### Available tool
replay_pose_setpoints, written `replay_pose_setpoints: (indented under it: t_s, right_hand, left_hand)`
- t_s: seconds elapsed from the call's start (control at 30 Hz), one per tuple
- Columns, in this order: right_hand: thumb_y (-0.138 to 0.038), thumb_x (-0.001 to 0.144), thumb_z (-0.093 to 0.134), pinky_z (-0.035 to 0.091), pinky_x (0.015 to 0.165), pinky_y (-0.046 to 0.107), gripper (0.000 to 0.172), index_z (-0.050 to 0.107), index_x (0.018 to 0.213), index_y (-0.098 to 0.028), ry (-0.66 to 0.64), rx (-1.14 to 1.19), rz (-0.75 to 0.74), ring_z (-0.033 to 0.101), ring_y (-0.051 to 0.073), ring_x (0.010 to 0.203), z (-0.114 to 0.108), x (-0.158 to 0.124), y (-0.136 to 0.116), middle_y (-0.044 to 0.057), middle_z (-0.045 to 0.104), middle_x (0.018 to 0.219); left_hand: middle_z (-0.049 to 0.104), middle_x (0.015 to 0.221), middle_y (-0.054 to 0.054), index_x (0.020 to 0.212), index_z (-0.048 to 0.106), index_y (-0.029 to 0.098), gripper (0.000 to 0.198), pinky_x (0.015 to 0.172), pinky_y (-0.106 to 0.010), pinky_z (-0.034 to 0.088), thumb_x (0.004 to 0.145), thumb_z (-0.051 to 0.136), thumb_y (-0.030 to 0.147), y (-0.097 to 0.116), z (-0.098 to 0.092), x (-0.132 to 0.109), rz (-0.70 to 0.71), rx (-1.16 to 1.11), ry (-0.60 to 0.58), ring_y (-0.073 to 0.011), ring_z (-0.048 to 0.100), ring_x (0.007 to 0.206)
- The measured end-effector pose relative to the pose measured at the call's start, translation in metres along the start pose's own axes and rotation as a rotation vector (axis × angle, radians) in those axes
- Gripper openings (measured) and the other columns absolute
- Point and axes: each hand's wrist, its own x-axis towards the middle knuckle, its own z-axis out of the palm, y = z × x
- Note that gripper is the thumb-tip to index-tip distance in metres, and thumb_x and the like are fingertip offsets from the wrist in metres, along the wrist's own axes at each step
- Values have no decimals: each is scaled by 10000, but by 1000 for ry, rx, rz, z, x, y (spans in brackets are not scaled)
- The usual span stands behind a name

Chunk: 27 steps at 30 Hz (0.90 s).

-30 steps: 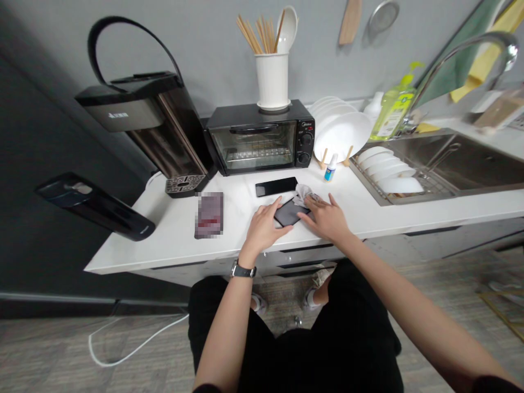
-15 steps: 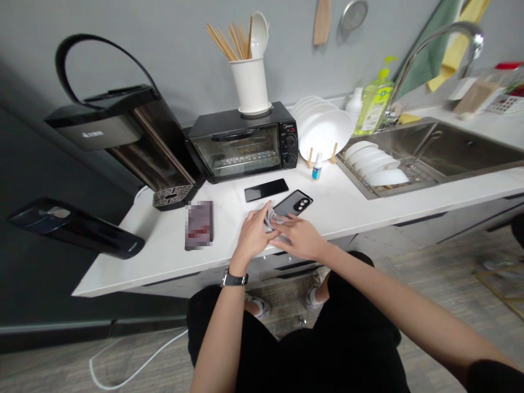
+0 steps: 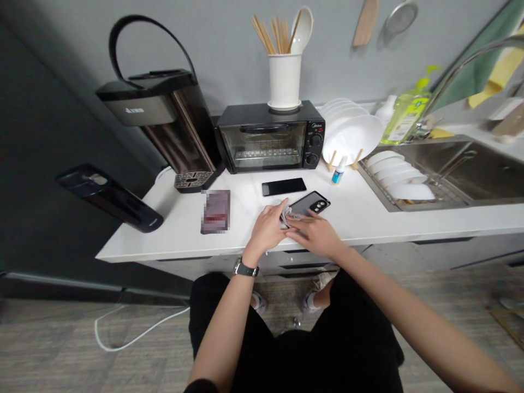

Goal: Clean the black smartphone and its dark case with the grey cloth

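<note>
I see a person's right hand [image 3: 321, 236] on a crumpled grey cloth [image 3: 285, 216] over a phone case [image 3: 303, 204], left hand [image 3: 267, 228] alongside, a black phone [image 3: 284, 186] lying just beyond.

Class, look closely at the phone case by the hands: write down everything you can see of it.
The phone case has a smooth grey back, plastic-looking, with a black rim and a black camera area bearing round, pale circles. It lies back up and slanted on the white counter, its camera end pointing away to the right. The near end is hidden by a crumpled pale cloth and the right hand; the left hand is close beside that end. Whether it holds a phone cannot be told.
</note>
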Motion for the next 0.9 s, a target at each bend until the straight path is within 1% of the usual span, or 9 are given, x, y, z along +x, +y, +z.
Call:
replay_pose_setpoints:
  t_s: [0.1,0.17,0.27,0.37,0.5,0.6,0.77,0.83,0.9]
  right_hand:
    - [-463,1077,446,309,1221,623,415,671,1346,-242,88,-123,210,667,304,1265,-8,4,23,88,686,1389]
    - [-472,1072,451,308,1209,641,459,652,1369,-185,133,-202,296,674,336,1245,-10,8,28,140,670,1400]
    - [-533,1047,487,331,1213,591,546,625,1391,-132,70,-161,144,651,335,1279,-3,5,9,178,653,1413]
    - [-565,1046,477,347,1224,520,565,600,1425,-164,-12,-31,-28,599,277,1356,3,-2,-11,142,632,1452]
    - [-482,1073,451,295,1233,588,448,627,1400,-232,70,-66,133,590,276,1366,-2,3,7,93,651,1438]
    - [-491,1062,468,282,1223,613,480,641,1381,-177,146,-148,278,608,323,1334,-4,10,13,144,648,1432]
    - [-612,1030,479,308,1232,512,578,660,1357,-171,48,-28,26,641,287,1294,5,8,-21,140,695,1368]
    - [-584,1050,456,309,1234,499,518,669,1352,-222,35,6,12,624,258,1323,1,4,-16,98,697,1377]
    - [-533,1069,441,284,1243,534,450,679,1340,-264,58,-36,114,633,258,1314,-7,1,5,69,689,1392]
  left_hand:
    - [607,1484,-50,1600,342,265,886,1097,-444,444,855,779,465,1,1,0,19,7,20,-315,543,1255]
    - [619,1471,-50,1601,337,257,906,1099,-453,439,846,787,476,1,1,0,18,9,29,-320,540,1252]
    - [616,1467,-79,1601,340,208,902,1094,-438,449,849,789,423,-1,0,-1,13,7,19,-312,536,1252]
    - [622,1455,-81,1596,349,207,868,1082,-413,462,854,777,345,-2,-1,-1,22,4,-1,-296,547,1233]
    - [610,1463,-86,1580,376,238,834,1106,-441,445,867,766,424,-1,-2,0,26,20,8,-306,539,1263]
    - [616,1459,-86,1584,365,245,859,1117,-453,439,856,776,441,-1,-2,2,24,23,12,-309,533,1272]
    - [593,1486,-108,1594,350,203,817,1074,-437,470,877,726,317,-4,-3,1,54,49,-30,-300,551,1198]
    - [604,1470,-99,1596,349,224,825,1065,-435,475,874,731,337,-3,-3,1,51,55,-28,-301,552,1205]
    - [615,1454,-91,1600,339,247,858,1076,-439,469,864,754,397,-2,-1,1,40,48,-10,-303,549,1233]
